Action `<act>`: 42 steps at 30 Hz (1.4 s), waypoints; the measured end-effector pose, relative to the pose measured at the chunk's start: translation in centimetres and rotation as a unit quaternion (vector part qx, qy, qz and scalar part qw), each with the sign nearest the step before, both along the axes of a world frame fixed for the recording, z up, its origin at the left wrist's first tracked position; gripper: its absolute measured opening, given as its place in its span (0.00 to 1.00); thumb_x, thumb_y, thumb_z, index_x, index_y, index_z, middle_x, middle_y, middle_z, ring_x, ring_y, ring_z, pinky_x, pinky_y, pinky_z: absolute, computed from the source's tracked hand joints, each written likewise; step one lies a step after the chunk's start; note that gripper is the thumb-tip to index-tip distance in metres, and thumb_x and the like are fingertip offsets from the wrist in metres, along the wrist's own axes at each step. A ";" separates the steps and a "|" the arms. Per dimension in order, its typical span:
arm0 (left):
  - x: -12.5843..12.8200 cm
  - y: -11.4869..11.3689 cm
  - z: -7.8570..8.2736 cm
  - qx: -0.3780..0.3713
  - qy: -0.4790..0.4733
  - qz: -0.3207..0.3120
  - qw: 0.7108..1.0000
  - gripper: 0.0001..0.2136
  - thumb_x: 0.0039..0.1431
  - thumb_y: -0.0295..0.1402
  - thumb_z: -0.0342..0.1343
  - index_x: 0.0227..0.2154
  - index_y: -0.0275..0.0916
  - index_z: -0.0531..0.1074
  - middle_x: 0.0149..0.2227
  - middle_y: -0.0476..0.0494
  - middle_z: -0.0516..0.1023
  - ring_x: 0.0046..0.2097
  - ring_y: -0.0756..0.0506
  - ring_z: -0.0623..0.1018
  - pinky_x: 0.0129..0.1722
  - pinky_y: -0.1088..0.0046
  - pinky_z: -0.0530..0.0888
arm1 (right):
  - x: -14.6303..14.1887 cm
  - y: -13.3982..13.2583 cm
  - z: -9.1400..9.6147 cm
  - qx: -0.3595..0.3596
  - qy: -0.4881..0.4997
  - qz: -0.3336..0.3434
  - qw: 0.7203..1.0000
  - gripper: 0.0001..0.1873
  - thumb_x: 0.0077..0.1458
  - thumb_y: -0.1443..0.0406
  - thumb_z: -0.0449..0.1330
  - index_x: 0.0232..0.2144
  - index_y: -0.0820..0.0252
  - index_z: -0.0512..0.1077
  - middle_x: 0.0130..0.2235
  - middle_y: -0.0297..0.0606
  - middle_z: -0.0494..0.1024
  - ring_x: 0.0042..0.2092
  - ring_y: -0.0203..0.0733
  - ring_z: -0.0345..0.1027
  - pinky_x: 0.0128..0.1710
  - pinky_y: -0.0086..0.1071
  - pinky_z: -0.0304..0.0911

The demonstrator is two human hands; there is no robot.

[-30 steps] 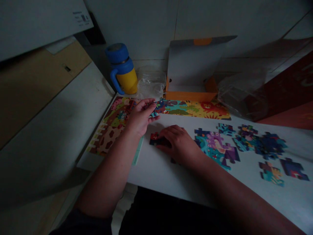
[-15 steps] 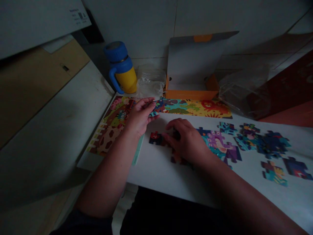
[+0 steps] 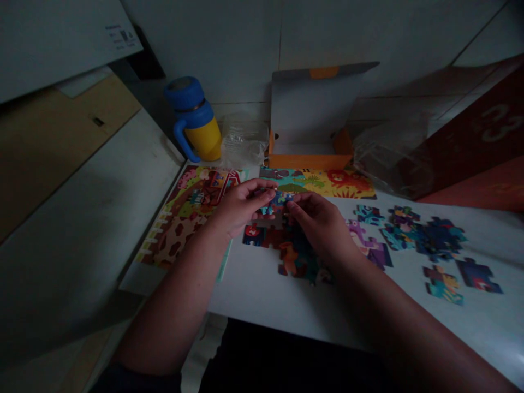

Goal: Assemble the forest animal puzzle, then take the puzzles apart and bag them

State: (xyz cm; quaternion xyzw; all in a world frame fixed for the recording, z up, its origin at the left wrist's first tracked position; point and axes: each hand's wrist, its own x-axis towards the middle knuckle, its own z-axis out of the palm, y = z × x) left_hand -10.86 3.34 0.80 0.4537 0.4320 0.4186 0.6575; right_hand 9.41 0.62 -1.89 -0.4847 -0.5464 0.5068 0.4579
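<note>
While a small blue puzzle piece is held above the white table, it is pinched from both sides, the fingers of the left hand and the right hand being clamped on it. Joined pieces lie just below the hands, with loose pieces toward the right and an illustrated puzzle sheet at left.

At the far side of the desk, a blue-and-yellow water bottle stands beside a clear plastic bag, then an open orange cardboard box, with a crumpled plastic bag to the right.
</note>
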 end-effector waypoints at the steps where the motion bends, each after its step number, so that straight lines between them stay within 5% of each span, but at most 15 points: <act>1: 0.0 0.1 0.0 -0.003 -0.008 0.005 1.000 0.18 0.56 0.40 0.72 0.48 0.42 0.80 0.43 0.44 0.80 0.40 0.46 0.81 0.37 0.67 0.84 | 0.0 0.0 0.0 -0.006 0.010 -0.003 1.000 0.19 0.62 0.48 0.66 0.41 0.56 0.74 0.31 0.33 0.77 0.30 0.38 0.70 0.30 0.32 0.65; 8: -0.5 1.0 -0.5 0.033 -0.031 0.125 0.991 0.18 0.53 0.39 0.74 0.46 0.43 0.80 0.46 0.44 0.80 0.43 0.46 0.81 0.36 0.70 0.84 | 0.4 0.0 0.4 -0.032 -0.024 -0.025 0.999 0.22 0.61 0.49 0.66 0.49 0.55 0.73 0.36 0.36 0.83 0.31 0.39 0.75 0.28 0.30 0.66; 14: -0.9 1.4 -0.3 0.053 -0.046 0.216 0.974 0.18 0.50 0.38 0.75 0.43 0.44 0.80 0.45 0.47 0.79 0.43 0.48 0.79 0.37 0.71 0.83 | -0.9 -0.4 0.8 0.009 -0.134 0.007 0.991 0.13 0.64 0.57 0.63 0.47 0.54 0.76 0.37 0.36 0.85 0.31 0.40 0.78 0.28 0.31 0.68; 19: -0.8 1.2 0.0 0.043 -0.045 0.223 0.973 0.17 0.51 0.38 0.75 0.43 0.44 0.80 0.44 0.48 0.78 0.42 0.48 0.79 0.37 0.71 0.82 | -2.2 -0.8 1.1 0.067 -0.208 0.042 0.975 0.10 0.65 0.63 0.62 0.47 0.51 0.77 0.38 0.35 0.86 0.36 0.43 0.81 0.35 0.34 0.70; 27: -0.8 1.1 0.2 0.040 -0.049 0.217 0.974 0.16 0.52 0.36 0.74 0.43 0.43 0.80 0.42 0.48 0.77 0.41 0.48 0.78 0.36 0.70 0.82 | 0.0 -0.6 2.0 0.073 -0.292 0.072 0.951 0.08 0.63 0.66 0.63 0.44 0.51 0.78 0.37 0.34 0.87 0.36 0.44 0.81 0.37 0.36 0.69; 42: -0.7 1.2 -0.1 0.038 -0.045 0.218 0.974 0.16 0.51 0.36 0.75 0.42 0.43 0.81 0.42 0.47 0.79 0.40 0.48 0.79 0.35 0.71 0.82 | 0.2 -0.3 0.9 0.143 -0.399 0.064 0.904 0.09 0.61 0.67 0.66 0.45 0.56 0.78 0.44 0.41 0.82 0.44 0.49 0.77 0.45 0.41 0.69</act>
